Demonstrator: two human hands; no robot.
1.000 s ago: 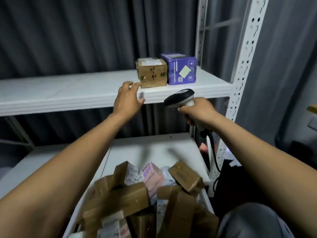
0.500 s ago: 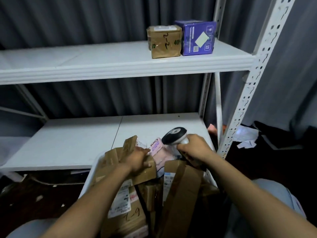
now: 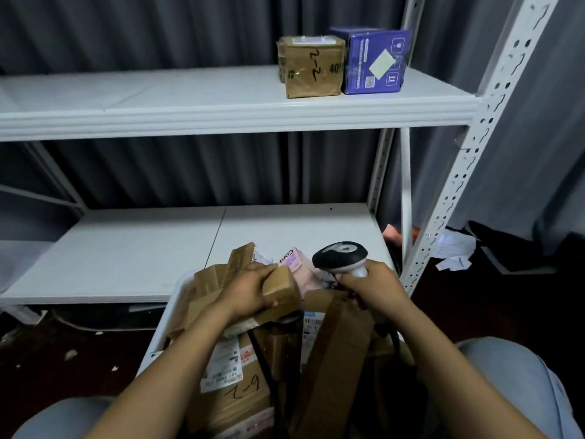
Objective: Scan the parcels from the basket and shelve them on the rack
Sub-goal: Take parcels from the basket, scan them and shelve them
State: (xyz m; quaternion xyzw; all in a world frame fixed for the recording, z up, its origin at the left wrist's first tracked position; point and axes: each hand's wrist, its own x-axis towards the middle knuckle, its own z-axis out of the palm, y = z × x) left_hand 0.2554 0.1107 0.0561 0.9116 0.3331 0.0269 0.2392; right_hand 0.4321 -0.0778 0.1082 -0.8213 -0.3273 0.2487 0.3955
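Note:
A white basket (image 3: 164,327) in front of me is heaped with several cardboard parcels. My left hand (image 3: 250,291) grips a small brown taped parcel (image 3: 281,288) at the top of the heap. My right hand (image 3: 376,288) holds a black and grey barcode scanner (image 3: 342,256) just right of that parcel, its head pointing up and away. A pink parcel (image 3: 300,267) lies between the two hands. On the rack's upper shelf (image 3: 190,99) stand a brown box (image 3: 311,68) marked 2-2 and a purple box (image 3: 375,60), side by side.
The rack's lower shelf (image 3: 158,251) lies just behind the basket. A perforated white upright (image 3: 459,172) rises on the right. Crumpled paper (image 3: 452,251) and dark bags lie on the floor at right. A long brown carton (image 3: 332,359) leans in the basket under my right forearm.
My left hand came down from the upper shelf's edge into the basket and took hold of a small brown parcel. My right hand lowered the scanner beside it. My view tilted down.

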